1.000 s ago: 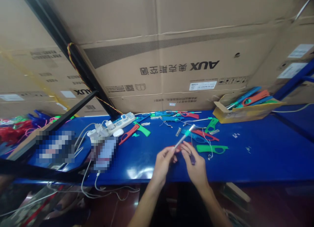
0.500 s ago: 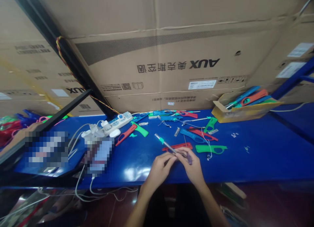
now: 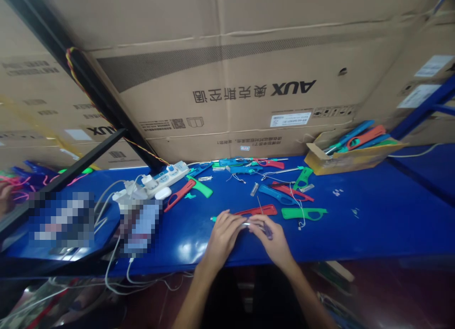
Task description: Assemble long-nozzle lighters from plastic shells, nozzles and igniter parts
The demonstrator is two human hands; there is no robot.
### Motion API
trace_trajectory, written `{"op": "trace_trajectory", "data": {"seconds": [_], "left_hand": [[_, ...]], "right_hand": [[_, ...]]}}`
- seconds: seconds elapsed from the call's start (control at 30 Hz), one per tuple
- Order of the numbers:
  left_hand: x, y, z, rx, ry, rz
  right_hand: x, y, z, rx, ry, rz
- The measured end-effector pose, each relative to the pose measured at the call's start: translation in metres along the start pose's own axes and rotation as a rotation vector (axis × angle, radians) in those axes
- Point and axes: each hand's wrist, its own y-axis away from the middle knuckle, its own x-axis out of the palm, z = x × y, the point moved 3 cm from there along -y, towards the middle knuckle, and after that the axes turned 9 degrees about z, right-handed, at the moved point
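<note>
Left hand [image 3: 223, 232] and right hand [image 3: 270, 236] pinching a thin rod [image 3: 245, 223] above blue surface [image 3: 373, 224]; could slip, roll off edge.

Two bare forearms, no sleeves, left hand [image 3: 221, 236], right hand [image 3: 272, 241], no gloves, rings or watch

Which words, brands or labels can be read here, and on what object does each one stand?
"AUX", printed upside down: large brown cardboard box behind the blue table.
"AUX", upside down, blurred: brown cardboard box at left.
Chinese characters beside the first "AUX": upside down, unreadable.
White stickers: too small.
</note>
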Motion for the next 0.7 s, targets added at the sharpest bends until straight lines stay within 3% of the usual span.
{"op": "trace_trajectory", "data": {"seconds": [0.27,0.7], "left_hand": [[-0.010,0.007,0.021,-0.188,0.048,-0.040],[-0.008,0.005,0.025,-0.314,0.033,-0.069]], "right_hand": [[-0.031,-0.003,-0.003,-0.040,0.192,-0.169],[-0.027,-0.005,-0.007,-0.063,0.380,-0.126]]}}
